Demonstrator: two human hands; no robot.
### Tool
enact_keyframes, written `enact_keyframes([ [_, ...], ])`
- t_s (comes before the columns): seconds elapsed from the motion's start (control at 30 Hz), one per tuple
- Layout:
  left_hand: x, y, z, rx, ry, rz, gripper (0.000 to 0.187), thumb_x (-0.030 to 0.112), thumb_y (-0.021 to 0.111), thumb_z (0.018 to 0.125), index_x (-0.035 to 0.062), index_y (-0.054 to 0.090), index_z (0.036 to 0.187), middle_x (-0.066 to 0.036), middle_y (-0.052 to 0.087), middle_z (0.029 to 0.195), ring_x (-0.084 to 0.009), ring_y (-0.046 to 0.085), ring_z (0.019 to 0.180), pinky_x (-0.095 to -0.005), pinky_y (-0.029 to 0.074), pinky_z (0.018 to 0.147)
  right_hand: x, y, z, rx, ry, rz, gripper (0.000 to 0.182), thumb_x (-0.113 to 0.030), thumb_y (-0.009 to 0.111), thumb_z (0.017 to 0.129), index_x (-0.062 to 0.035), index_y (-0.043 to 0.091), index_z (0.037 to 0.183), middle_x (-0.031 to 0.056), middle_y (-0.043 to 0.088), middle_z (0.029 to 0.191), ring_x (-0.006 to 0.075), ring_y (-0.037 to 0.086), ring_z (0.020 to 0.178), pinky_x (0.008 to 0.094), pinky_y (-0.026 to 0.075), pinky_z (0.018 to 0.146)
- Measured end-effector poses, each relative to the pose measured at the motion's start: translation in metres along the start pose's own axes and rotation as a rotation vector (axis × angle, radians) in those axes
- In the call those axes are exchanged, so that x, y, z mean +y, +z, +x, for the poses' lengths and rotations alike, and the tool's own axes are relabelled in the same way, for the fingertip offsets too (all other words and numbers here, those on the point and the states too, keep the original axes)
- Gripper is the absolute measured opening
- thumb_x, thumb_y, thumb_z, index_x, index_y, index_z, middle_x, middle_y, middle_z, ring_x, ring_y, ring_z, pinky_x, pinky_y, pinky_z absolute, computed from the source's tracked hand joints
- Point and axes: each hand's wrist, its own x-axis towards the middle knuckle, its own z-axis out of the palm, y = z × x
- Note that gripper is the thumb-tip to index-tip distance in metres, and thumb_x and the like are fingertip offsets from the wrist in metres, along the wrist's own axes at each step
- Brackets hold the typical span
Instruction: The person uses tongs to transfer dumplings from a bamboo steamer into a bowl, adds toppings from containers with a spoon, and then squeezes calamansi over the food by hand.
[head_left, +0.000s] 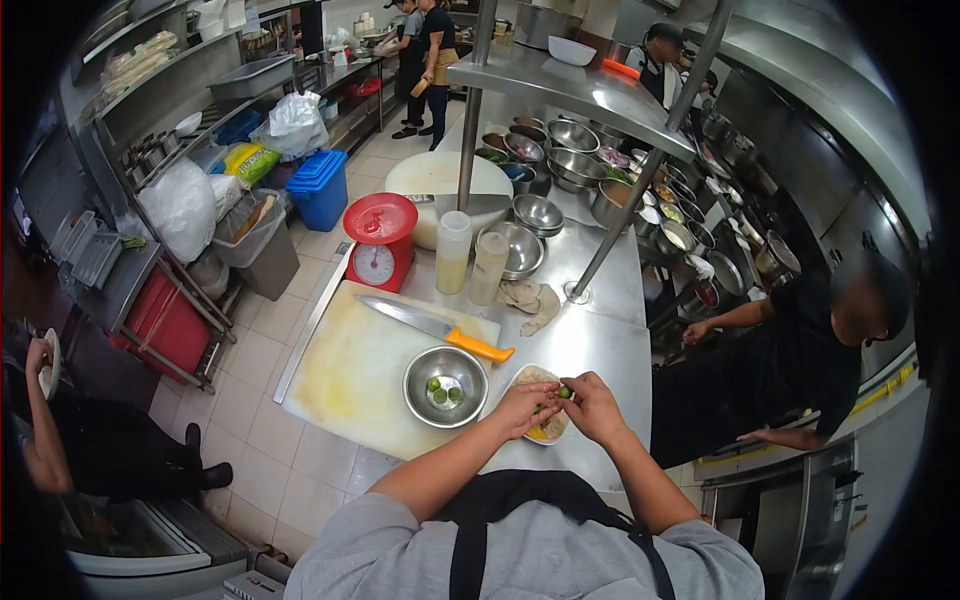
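Observation:
Over a white oval dish of pale food with a yellow piece in it, my two hands meet at the fingertips. My right hand pinches a small green lime. My left hand is closed, its fingertips close to that lime, with a bit of green showing under them. Left of the dish, a steel bowl holds several green lime pieces. A knife with an orange handle lies on the white cutting board, behind the bowl.
A red scale, two squeeze bottles and a crumpled cloth stand or lie behind the board. Farther back are a round chopping block with a cleaver and several steel bowls. A metal post rises from the table. A co-worker stands at right.

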Motion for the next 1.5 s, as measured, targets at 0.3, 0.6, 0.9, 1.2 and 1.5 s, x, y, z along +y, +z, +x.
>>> enact_keyframes([
  [0.3,0.006,0.001,0.000,0.025,0.023,0.006,0.047,-0.012,0.041,0.080,-0.0016,0.053,0.123,-0.009,0.058,0.117,-0.0167,0.057,0.106,-0.0251,0.051,0.085,-0.003,0.013,0.007,-0.210,0.053,-0.326,0.030,-0.028,0.056,0.091,0.0007,0.059,0.098,0.0212,0.061,0.098,0.0381,0.061,0.092,0.0447,0.050,0.080],
  [0.6,0.002,0.003,0.004,0.037,0.009,0.052,0.046,-0.011,0.040,0.077,0.0008,0.054,0.119,-0.007,0.057,0.111,-0.0155,0.058,0.095,-0.0268,0.051,0.083,-0.005,0.018,0.016,-0.304,0.013,-0.403,0.035,-0.031,0.047,0.096,0.0020,0.060,0.094,0.0233,0.065,0.084,0.0403,0.062,0.082,0.0477,0.049,0.077],
  [0.9,0.002,0.002,-0.003,0.109,-0.023,0.004,0.045,-0.012,0.041,0.074,-0.0016,0.056,0.115,-0.009,0.056,0.111,-0.0194,0.056,0.101,-0.0309,0.050,0.086,0.010,0.027,0.030,-0.243,0.092,-0.245,0.047,-0.035,0.040,0.097,0.0030,0.063,0.084,0.0263,0.063,0.085,0.0420,0.062,0.082,0.0488,0.048,0.076],
  [1.2,0.007,0.004,-0.011,0.175,0.053,-0.085,0.042,-0.014,0.040,0.073,-0.0026,0.058,0.110,-0.010,0.061,0.094,-0.0181,0.059,0.074,-0.0249,0.051,0.066,0.002,0.020,0.026,-0.213,0.144,0.030,0.032,-0.028,0.065,0.085,0.0036,0.064,0.085,0.0220,0.065,0.077,0.0347,0.064,0.072,0.0399,0.050,0.067],
  [1.5,-0.008,0.003,0.004,0.247,0.088,-0.056,0.039,-0.011,0.043,0.076,-0.0011,0.061,0.109,-0.009,0.061,0.079,-0.0147,0.054,0.059,-0.0251,0.044,0.050,-0.003,0.023,0.026,-0.114,0.099,-0.210,0.031,-0.029,0.062,0.074,0.0015,0.067,0.074,0.0259,0.062,0.073,0.0428,0.062,0.072,0.0468,0.051,0.068],
])
